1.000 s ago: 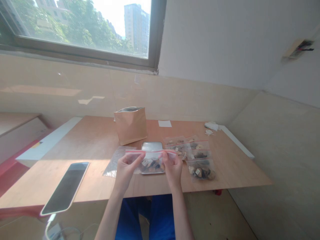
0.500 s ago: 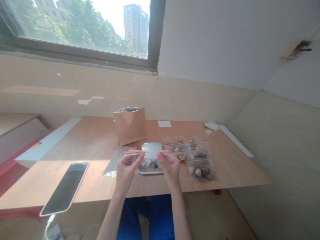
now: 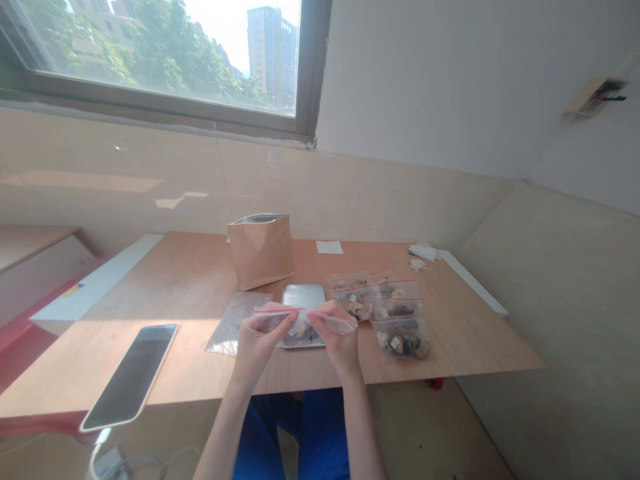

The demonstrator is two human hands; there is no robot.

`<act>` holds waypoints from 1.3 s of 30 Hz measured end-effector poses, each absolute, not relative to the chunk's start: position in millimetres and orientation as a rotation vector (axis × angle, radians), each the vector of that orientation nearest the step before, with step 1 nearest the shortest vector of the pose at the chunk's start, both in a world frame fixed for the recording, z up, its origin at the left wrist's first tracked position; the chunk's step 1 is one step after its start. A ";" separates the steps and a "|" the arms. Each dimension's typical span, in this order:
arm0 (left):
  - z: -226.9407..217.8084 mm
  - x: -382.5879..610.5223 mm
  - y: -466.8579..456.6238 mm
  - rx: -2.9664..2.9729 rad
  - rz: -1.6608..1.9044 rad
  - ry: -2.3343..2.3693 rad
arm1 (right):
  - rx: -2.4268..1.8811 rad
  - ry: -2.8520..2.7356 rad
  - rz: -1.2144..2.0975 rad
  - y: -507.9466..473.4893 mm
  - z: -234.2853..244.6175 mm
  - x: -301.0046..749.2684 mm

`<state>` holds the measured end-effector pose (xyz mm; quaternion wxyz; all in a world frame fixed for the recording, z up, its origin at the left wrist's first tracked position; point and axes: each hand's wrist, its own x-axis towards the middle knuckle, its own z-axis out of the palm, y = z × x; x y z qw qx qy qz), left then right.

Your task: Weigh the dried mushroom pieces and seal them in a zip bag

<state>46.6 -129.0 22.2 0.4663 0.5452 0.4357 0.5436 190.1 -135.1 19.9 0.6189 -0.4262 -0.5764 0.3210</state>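
Note:
Between my two hands is a clear zip bag (image 3: 302,331) with a red strip along its top and dark and tan dried pieces inside. My left hand (image 3: 260,337) pinches the left part of the bag's top edge. On the right part of that edge, the thumb and fingers of my right hand (image 3: 336,333) are closed too. The bag hangs in front of a flat silver scale (image 3: 303,293), hiding its lower part. To the right lie several filled zip bags (image 3: 403,341) of the same kind with small white labels. Left of my hands is a flat clear plastic bag (image 3: 231,327).
An open brown paper pouch (image 3: 263,257) stands behind the scale. A phone (image 3: 133,373) with a charging cable lies near the table's front left edge. White paper (image 3: 329,247) lies at the back, and crumpled white scraps (image 3: 423,252) are at the back right.
My hands have come closer together along the bag's top edge, thumbs now nearly meeting. The strip, stretched straight before, now bends at the middle. Nothing else has visibly moved.

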 end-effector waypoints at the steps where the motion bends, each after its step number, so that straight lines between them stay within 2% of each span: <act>1: 22.3 46.9 -129.0 1.347 1.340 1.079 | -0.985 -1.323 0.742 -135.2 20.0 189.7; 8: 24.9 49.1 -129.9 1.418 1.399 1.134 | -0.992 -1.347 0.822 -133.2 17.0 184.9; 14: 22.5 52.1 -131.0 1.408 1.388 1.147 | -0.976 -1.336 0.673 -133.4 16.8 179.1; 24: 21.1 53.8 -132.4 1.193 1.341 1.152 | -1.127 -1.307 0.650 -133.9 7.9 180.0; 28: 14.6 56.6 -129.1 1.066 1.448 1.130 | -1.138 -1.350 0.687 -132.8 3.4 184.2; 34: 1.6 65.5 -128.1 0.833 1.538 1.184 | -1.119 -1.214 0.821 -128.0 -5.9 180.6; 39: -2.7 70.7 -128.1 0.709 1.565 1.285 | -1.245 -0.970 0.709 -122.3 -17.2 184.4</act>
